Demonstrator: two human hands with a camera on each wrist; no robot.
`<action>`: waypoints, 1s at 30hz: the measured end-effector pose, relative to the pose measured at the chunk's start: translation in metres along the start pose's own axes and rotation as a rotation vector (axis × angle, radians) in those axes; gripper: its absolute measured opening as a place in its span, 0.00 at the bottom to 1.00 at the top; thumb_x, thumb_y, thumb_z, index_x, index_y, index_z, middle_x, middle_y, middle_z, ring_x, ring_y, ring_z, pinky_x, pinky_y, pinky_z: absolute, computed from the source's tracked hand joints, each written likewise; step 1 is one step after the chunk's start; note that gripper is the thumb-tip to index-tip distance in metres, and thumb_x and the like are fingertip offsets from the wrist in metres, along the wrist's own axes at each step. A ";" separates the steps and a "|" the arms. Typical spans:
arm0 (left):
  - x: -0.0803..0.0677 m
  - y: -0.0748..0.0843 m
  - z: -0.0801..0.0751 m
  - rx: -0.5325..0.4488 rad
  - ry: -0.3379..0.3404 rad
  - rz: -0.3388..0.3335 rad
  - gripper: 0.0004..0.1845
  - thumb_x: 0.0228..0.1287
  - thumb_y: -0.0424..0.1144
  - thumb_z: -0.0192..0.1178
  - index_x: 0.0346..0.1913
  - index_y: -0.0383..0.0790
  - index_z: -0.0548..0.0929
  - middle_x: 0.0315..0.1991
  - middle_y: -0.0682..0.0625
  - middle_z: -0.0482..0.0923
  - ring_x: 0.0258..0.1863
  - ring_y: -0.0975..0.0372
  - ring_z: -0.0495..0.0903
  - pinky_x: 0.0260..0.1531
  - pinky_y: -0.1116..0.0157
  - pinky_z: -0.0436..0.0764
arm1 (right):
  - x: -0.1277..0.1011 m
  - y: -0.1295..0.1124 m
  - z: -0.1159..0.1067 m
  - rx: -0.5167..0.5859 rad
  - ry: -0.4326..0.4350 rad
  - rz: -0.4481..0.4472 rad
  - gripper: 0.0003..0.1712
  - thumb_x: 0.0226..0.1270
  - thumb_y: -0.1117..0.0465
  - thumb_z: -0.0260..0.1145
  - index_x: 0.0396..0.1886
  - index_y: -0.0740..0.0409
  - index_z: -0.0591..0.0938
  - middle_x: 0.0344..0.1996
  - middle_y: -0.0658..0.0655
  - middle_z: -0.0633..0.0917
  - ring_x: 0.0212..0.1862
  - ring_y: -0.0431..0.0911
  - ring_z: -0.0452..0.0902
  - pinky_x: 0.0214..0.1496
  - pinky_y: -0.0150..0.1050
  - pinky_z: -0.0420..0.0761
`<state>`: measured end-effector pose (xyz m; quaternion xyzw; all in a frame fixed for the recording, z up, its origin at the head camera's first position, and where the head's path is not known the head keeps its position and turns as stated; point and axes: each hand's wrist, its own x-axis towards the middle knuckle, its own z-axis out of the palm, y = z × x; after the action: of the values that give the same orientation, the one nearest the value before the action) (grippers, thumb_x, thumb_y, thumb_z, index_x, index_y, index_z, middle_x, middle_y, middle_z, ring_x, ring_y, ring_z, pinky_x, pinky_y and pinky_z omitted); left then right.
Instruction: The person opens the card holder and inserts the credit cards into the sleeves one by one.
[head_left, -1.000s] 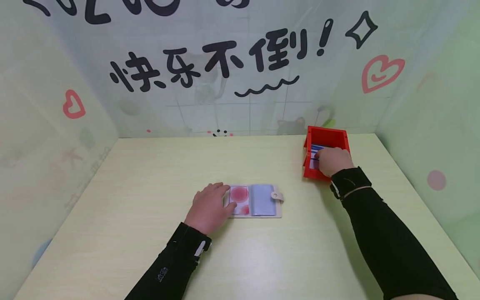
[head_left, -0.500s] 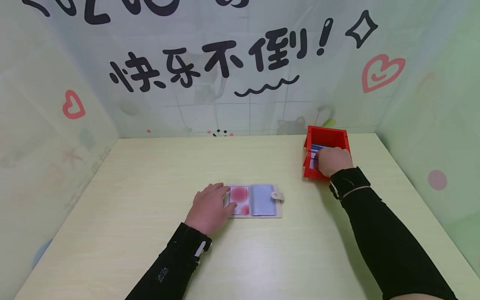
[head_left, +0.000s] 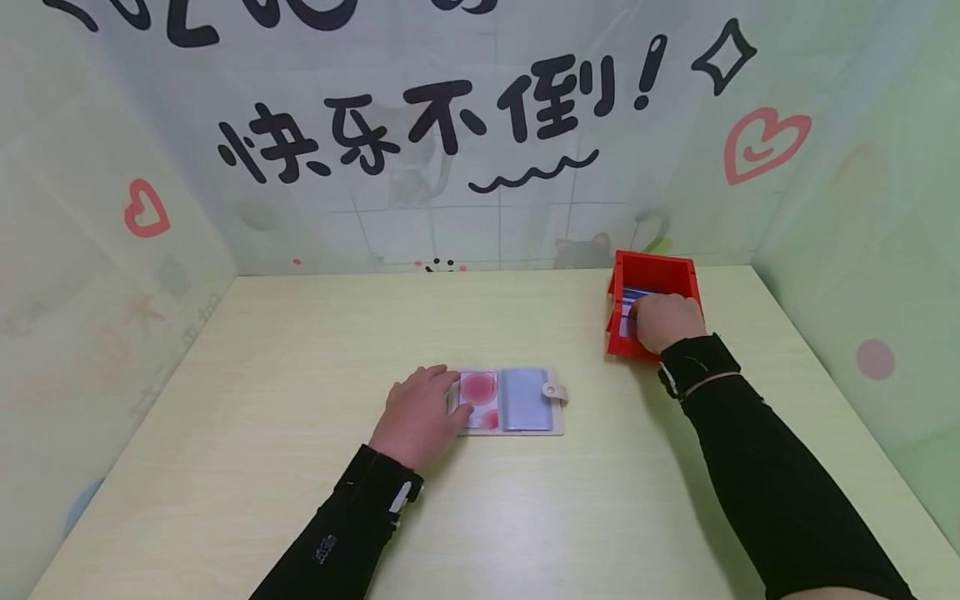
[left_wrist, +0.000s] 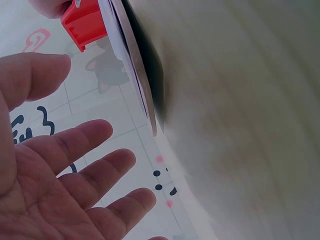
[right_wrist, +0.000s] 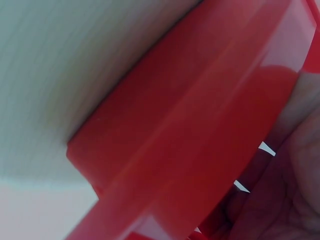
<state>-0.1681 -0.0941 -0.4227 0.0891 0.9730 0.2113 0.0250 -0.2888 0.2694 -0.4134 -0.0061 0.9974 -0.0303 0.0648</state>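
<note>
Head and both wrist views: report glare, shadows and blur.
Head: soft sheen on the tabletop, faint shadow beside the right sleeve, wall lettering sharp; left wrist: dark shadow along the underside of the booklet, tabletop soft and streaky; right wrist: whitish glare on the red bin, tabletop blurred.

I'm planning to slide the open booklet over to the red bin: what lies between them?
Only bare tabletop lies between the open booklet and the red bin, as the head view shows.

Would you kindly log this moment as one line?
left hand: at left edge of open pale rectangular card album | right hand: in red plastic box, at blue-and-white cards | hold on cards: unclear
</note>
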 end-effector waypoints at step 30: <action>-0.001 0.000 0.000 0.014 -0.005 -0.003 0.30 0.72 0.51 0.66 0.70 0.40 0.80 0.73 0.40 0.74 0.77 0.40 0.68 0.75 0.35 0.65 | -0.004 -0.001 -0.009 0.089 0.005 0.001 0.30 0.58 0.70 0.76 0.62 0.64 0.82 0.50 0.67 0.87 0.51 0.64 0.79 0.68 0.69 0.76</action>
<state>-0.1671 -0.0948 -0.4228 0.0884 0.9745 0.2043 0.0273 -0.2857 0.2688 -0.4040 -0.0029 0.9953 -0.0744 0.0626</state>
